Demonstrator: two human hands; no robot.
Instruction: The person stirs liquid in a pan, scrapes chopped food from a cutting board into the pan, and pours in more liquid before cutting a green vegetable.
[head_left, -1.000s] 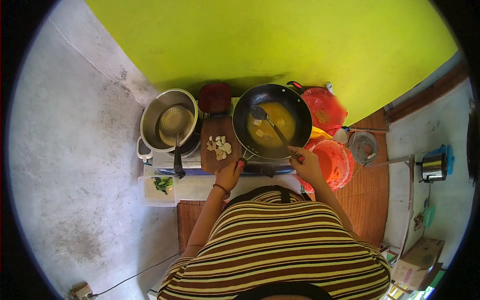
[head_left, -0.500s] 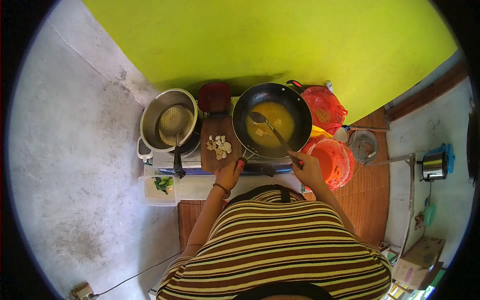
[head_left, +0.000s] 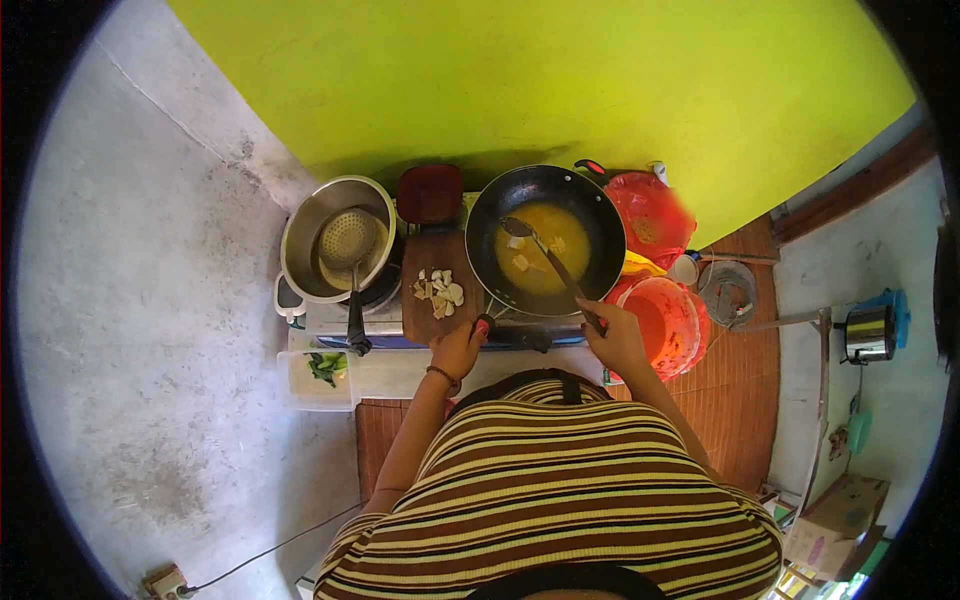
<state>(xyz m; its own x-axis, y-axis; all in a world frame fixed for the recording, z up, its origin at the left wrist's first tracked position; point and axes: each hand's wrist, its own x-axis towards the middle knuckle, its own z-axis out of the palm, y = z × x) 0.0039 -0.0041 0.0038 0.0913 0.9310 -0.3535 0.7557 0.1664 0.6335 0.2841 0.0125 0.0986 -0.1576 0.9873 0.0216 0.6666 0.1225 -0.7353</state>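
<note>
Your right hand is clenched around the long dark handle of the metal ladle, whose bowl sits in the yellow oil with pale pieces inside the black round wok on the stove. Your left hand grips the wok's red-tipped handle. Stir too sharply and hot oil could splash onto your hands. Pull on that handle and the wok may tip toward the wooden chopping board with its sliced pieces, just beside it.

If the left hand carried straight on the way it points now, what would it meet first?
Probably the wooden cutting board just ahead of the left hand, and then the chopped pieces on it. Depth from this overhead view is uncertain.
</note>
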